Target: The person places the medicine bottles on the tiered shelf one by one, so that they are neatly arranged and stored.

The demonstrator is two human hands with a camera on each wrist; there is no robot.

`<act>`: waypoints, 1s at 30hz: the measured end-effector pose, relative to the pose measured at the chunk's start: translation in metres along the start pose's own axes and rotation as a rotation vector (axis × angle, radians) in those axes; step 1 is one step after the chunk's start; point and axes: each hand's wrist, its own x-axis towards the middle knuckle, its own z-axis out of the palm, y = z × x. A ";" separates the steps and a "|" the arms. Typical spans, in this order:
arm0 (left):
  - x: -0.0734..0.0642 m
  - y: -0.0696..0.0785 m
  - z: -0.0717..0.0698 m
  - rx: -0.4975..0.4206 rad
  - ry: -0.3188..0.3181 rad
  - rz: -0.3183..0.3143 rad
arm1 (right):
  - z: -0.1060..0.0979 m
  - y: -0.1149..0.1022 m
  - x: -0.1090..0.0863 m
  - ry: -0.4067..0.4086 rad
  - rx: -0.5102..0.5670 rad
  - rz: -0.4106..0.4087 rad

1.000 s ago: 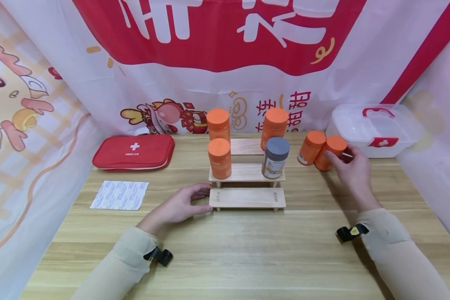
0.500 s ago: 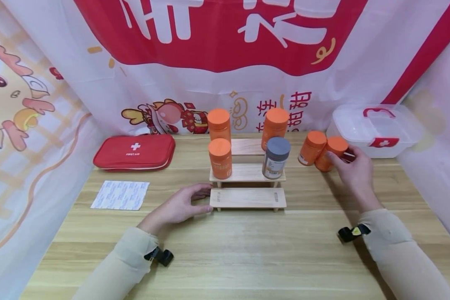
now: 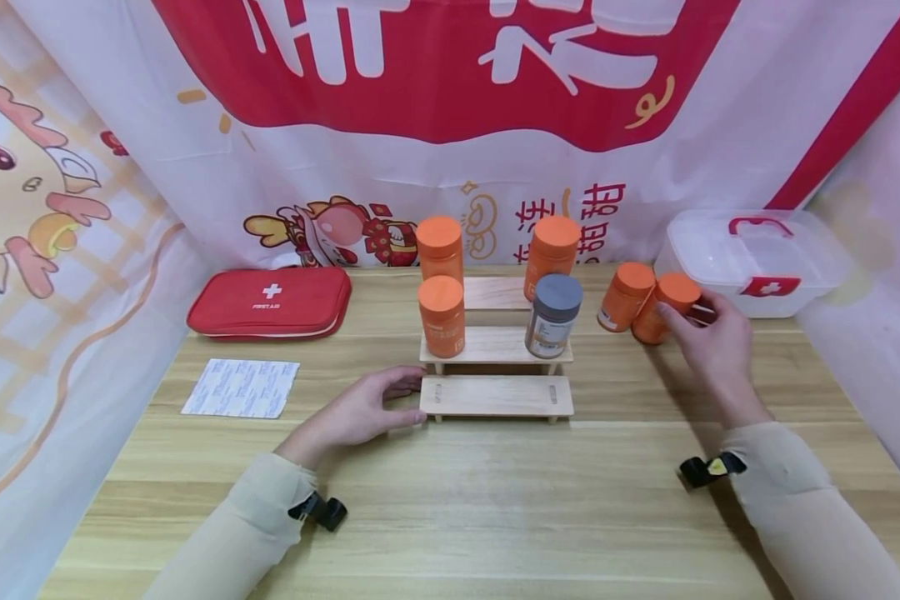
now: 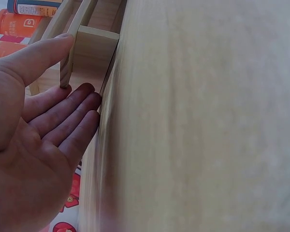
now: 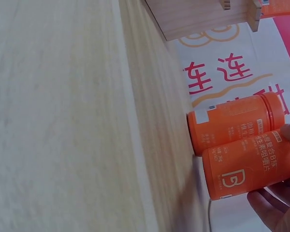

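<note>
My right hand (image 3: 720,346) holds an orange bottle (image 3: 654,322) at its upper part, thumb on the near side and fingers behind. In the right wrist view, white lettering and a large B show on this bottle (image 5: 251,166); whether its base touches the table I cannot tell. It leans against a second orange bottle (image 3: 625,298). My left hand (image 3: 363,408) rests at the left end of a tiered wooden rack (image 3: 495,395). In the left wrist view its thumb touches the lowest shelf's edge, while the other fingers (image 4: 70,113) extend straight beside the rack's end.
Three orange bottles and a grey-lidded bottle (image 3: 553,318) stand on the rack's upper tiers, including a front-left orange one (image 3: 442,318). A red first aid pouch (image 3: 270,302) and a white printed sheet (image 3: 242,388) lie left. A clear lidded box (image 3: 753,258) sits back right.
My right hand and the held bottle have shifted very slightly to the right. The left hand stays at the rack, and the view has drifted a little.
</note>
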 end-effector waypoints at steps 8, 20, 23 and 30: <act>0.000 0.001 0.000 0.003 0.001 0.007 | -0.012 -0.003 -0.009 -0.003 -0.006 -0.024; 0.000 -0.001 -0.001 0.007 -0.002 0.010 | -0.023 -0.014 -0.030 0.040 -0.024 -0.105; 0.000 -0.001 -0.001 0.008 -0.005 0.000 | -0.024 -0.019 -0.037 0.037 -0.007 -0.107; 0.001 -0.001 -0.002 0.008 -0.010 -0.014 | -0.027 -0.031 -0.053 0.037 -0.002 -0.123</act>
